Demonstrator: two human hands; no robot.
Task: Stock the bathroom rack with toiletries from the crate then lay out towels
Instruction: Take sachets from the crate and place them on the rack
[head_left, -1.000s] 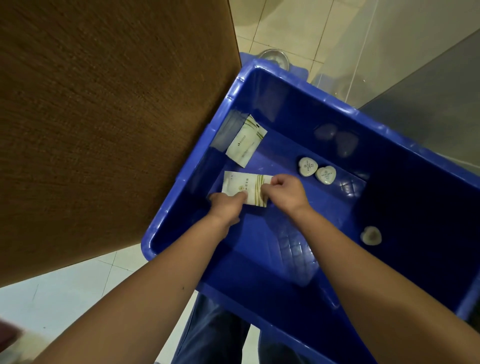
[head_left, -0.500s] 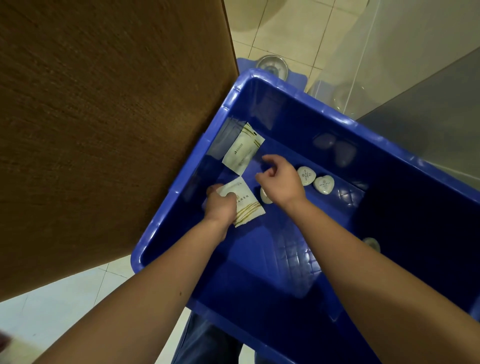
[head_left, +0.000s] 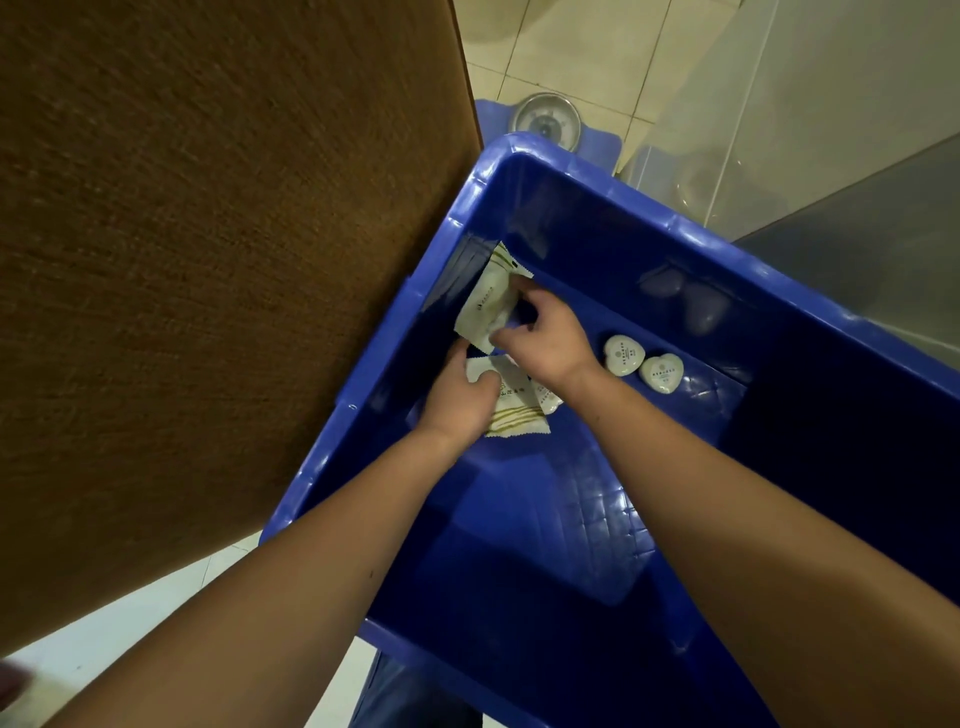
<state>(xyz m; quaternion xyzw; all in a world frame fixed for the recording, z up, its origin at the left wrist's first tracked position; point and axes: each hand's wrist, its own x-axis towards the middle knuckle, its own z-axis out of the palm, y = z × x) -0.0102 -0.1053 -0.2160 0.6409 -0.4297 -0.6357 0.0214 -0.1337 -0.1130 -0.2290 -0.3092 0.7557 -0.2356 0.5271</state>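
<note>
Both my hands are inside a deep blue crate (head_left: 675, 228). My left hand (head_left: 460, 397) grips a white sachet with gold stripes (head_left: 514, 413) near the crate's left wall. My right hand (head_left: 543, 338) pinches a second white sachet (head_left: 485, 304) that leans against the left wall, its fingers curled round the sachet's right edge. Two white heart-shaped toiletry pieces (head_left: 623, 355) (head_left: 661, 372) lie side by side on the crate floor just right of my right wrist.
A brown wooden panel (head_left: 208, 260) fills the left side and touches the crate's left rim. A round metal floor drain (head_left: 544, 122) sits on a blue mat beyond the crate. Glass panels (head_left: 779, 104) stand at the upper right over pale floor tiles.
My right hand let go of the striped sachet and reached up-left to the sachet leaning on the wall. My left hand kept the striped sachet. The camera moved closer.
</note>
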